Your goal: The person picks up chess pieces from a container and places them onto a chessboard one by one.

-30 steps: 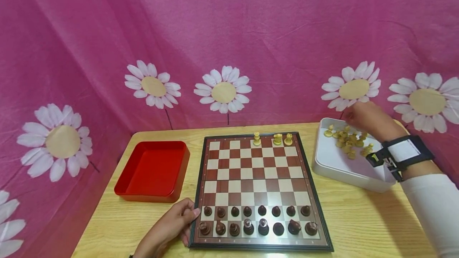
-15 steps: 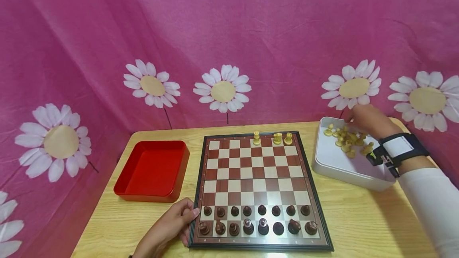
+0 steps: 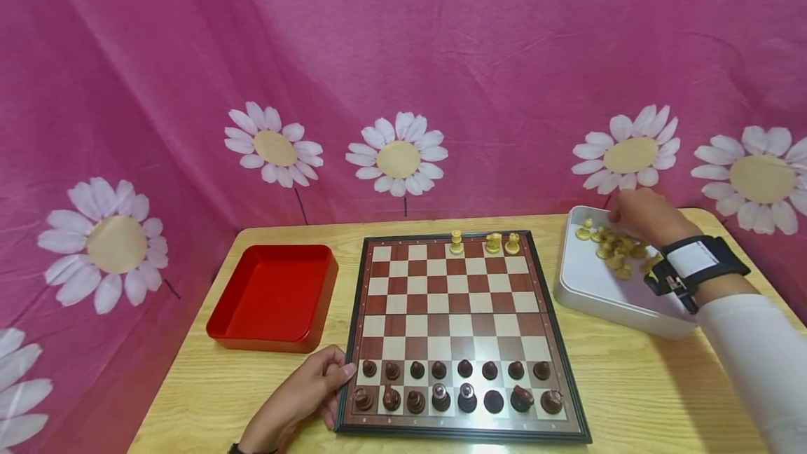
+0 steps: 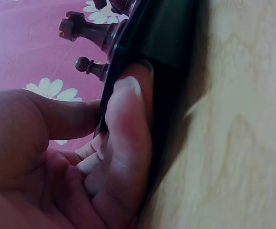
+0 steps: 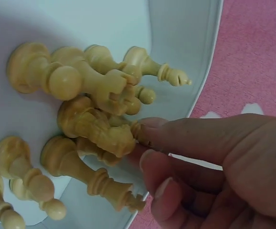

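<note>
Pinched between thumb and index finger, the end of a pale piece is in the right hand. Its body is mostly hidden behind a knight, so I cannot tell its kind. It lies in the heap inside the white box, near the far wall, with a rook and a bishop also in the heap.

This looks like the step of picking one piece out. Lifting it calls for a firm pinch and a careful draw past the knight, which seems to overlap it and could be dragged along.

Left of the box is the chessboard, its near left edge gripped by the left hand, thumb on top and fingers underneath. Three light pieces stand on the far row, and two rows of dark pieces occupy the near side. Beyond the board's left edge sits the red tray, on the same wooden table.

Against the frame a second ago, the right hand sits slightly lower over the heap and its wristband is nearer the board. The left hand and the pieces on the board keep their places.
</note>
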Motion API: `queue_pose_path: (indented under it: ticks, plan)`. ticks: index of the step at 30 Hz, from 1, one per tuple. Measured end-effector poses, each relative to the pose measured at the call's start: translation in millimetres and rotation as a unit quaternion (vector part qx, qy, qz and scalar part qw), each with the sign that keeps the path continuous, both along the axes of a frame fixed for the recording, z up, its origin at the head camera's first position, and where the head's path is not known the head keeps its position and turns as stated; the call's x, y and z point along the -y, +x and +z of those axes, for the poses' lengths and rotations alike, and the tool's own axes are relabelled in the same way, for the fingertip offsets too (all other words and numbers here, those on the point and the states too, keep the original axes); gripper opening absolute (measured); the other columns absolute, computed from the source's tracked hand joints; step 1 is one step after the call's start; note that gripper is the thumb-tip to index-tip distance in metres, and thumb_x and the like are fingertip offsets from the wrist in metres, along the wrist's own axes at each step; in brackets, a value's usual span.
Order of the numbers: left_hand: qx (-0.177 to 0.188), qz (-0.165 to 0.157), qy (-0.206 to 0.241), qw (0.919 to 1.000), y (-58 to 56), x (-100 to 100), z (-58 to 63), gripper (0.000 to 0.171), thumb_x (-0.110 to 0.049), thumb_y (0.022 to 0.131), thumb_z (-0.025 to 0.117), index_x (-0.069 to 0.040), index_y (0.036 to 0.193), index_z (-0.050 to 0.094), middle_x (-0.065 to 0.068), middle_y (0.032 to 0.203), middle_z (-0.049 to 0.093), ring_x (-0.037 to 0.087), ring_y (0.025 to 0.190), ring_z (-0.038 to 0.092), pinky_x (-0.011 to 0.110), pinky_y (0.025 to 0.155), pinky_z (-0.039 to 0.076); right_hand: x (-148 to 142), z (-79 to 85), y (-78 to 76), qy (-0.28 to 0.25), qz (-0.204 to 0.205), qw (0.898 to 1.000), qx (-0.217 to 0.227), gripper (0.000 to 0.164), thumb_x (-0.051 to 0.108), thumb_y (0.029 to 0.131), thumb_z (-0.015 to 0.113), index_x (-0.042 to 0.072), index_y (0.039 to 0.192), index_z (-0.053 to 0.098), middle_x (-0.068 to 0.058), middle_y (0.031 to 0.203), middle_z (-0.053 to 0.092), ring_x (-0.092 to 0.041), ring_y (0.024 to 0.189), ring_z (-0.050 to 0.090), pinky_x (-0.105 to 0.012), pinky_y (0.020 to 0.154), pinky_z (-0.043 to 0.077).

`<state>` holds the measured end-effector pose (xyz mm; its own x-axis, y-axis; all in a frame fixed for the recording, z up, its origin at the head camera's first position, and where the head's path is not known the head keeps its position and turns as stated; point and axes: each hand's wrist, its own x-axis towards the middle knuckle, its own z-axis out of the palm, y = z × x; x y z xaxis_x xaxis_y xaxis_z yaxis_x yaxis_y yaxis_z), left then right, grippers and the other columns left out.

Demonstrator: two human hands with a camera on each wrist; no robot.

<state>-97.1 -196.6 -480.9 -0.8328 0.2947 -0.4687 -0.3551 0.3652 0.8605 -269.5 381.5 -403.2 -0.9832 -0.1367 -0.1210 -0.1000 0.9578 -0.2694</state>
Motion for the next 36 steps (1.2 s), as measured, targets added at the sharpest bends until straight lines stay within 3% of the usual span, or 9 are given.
queue_pose_path:
  ticks: [9,16,24,28,31,36]
  plan:
    - [-0.002,0.002,-0.003,1.0,-0.5,-0.7,-2.4,0.025,-0.028,0.106,0.059,-0.004,0.104,0.052,0.002,0.069,0.062,0.014,0.049,0.06,0.028,0.047,0.055,0.1,-3.1,1.2,0.0,-0.009,1.0,0.0,0.014,-0.006,0.087,0.066,-0.01,0.098,0.074,-0.012,0.076,0.065,-0.026,0.066,0.055,-0.034,0.057,0.048]
    - [0.0,0.0,0.007,1.0,-1.0,-0.7,-0.1,0.027,-0.029,0.105,0.061,-0.003,0.105,0.052,0.002,0.071,0.062,0.012,0.049,0.06,0.027,0.048,0.056,-0.4,-4.8,0.1,-0.005,-0.005,1.0,-0.004,0.015,-0.008,0.086,0.071,-0.011,0.1,0.074,-0.021,0.083,0.07,-0.026,0.067,0.058,-0.035,0.058,0.052]
    - [-0.007,0.001,0.004,1.0,-0.4,-0.8,-1.4,0.026,-0.028,0.106,0.06,-0.004,0.104,0.052,0.002,0.07,0.061,0.013,0.048,0.059,0.027,0.046,0.055,1.3,9.7,1.8,0.0,-0.006,1.0,-0.011,0.015,-0.007,0.089,0.065,-0.015,0.1,0.071,-0.018,0.075,0.068,-0.027,0.064,0.058,-0.036,0.055,0.052]
    - [-0.007,0.0,0.004,1.0,-0.3,-1.1,-2.4,0.024,-0.027,0.106,0.059,-0.004,0.104,0.052,0.002,0.07,0.062,0.013,0.048,0.059,0.027,0.046,0.055,5.7,19.9,7.4,0.007,0.003,0.999,-0.045,0.015,-0.007,0.091,0.06,-0.013,0.101,0.069,-0.017,0.074,0.067,-0.026,0.064,0.059,-0.036,0.055,0.052]
    - [-0.004,0.0,0.005,1.0,-0.4,-1.3,-2.5,0.024,-0.026,0.106,0.059,-0.004,0.105,0.052,0.002,0.071,0.062,0.013,0.048,0.059,0.027,0.046,0.054,11.9,27.5,11.1,0.018,0.013,0.997,-0.079,0.012,-0.006,0.092,0.057,-0.01,0.094,0.069,-0.015,0.071,0.062,-0.026,0.063,0.055,-0.036,0.054,0.048]
    - [-0.004,0.0,0.006,1.0,0.3,-1.3,-1.5,0.024,-0.026,0.106,0.059,-0.004,0.104,0.052,0.002,0.071,0.062,0.013,0.048,0.059,0.027,0.046,0.055,23.8,40.5,14.3,0.021,0.032,0.991,-0.128,0.008,-0.004,0.089,0.067,-0.01,0.093,0.071,-0.014,0.07,0.063,-0.026,0.064,0.054,-0.036,0.057,0.048]
